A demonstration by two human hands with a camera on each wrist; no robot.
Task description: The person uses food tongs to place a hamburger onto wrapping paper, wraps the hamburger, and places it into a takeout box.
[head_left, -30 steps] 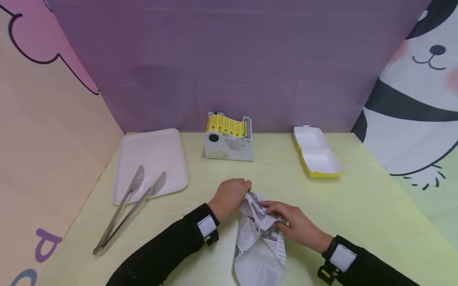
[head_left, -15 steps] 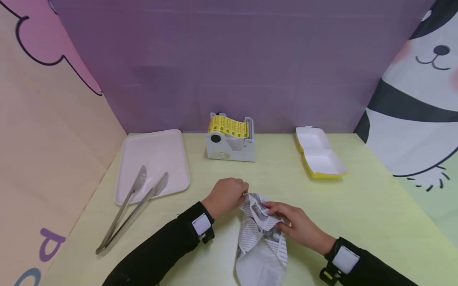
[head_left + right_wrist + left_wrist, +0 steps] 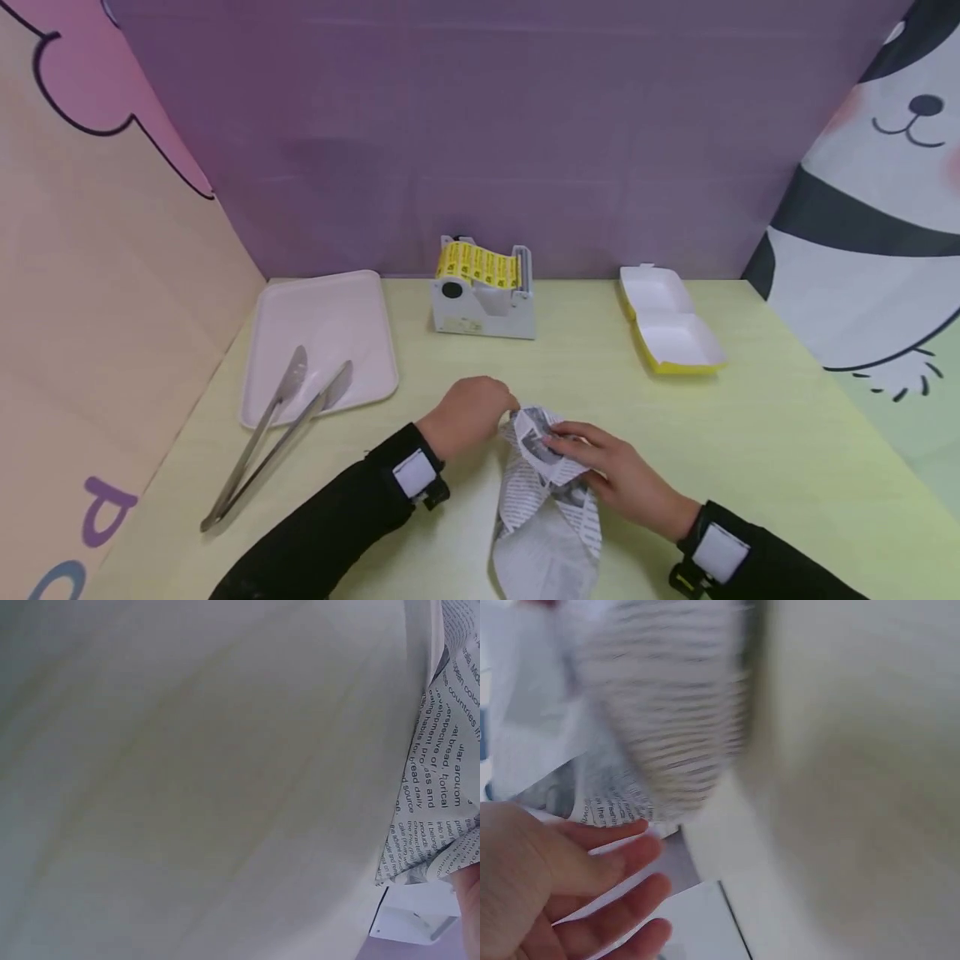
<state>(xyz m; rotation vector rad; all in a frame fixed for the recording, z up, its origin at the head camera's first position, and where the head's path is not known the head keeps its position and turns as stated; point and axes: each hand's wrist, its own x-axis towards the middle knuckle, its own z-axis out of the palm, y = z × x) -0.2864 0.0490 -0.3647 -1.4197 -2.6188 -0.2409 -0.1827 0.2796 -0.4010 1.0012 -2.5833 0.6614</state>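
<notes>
A sheet of newsprint-patterned wrapping paper (image 3: 547, 533) lies folded into a long bundle at the front middle of the table; whatever it may contain is hidden. My left hand (image 3: 467, 419) pinches the bundle's far end between thumb and forefinger. In the left wrist view the other fingers of the left hand (image 3: 585, 885) hang loosely apart below the paper edge. From the right, my right hand (image 3: 626, 475) holds the folded flap, forefinger and middle finger laid over it and the thumb at its side. Only a sliver of this hand (image 3: 469, 907) shows in the right wrist view.
Behind the hands stands a grey dispenser (image 3: 483, 312) with a roll of yellow labels (image 3: 477, 265). An open yellow box (image 3: 678, 340) with a white inside sits back right. At left, metal tongs (image 3: 258, 467) lean on a white tray (image 3: 322, 312).
My left hand has turned slightly and shifted a little left at the paper's far end. My right middle finger has come forward onto the flap beside the forefinger.
</notes>
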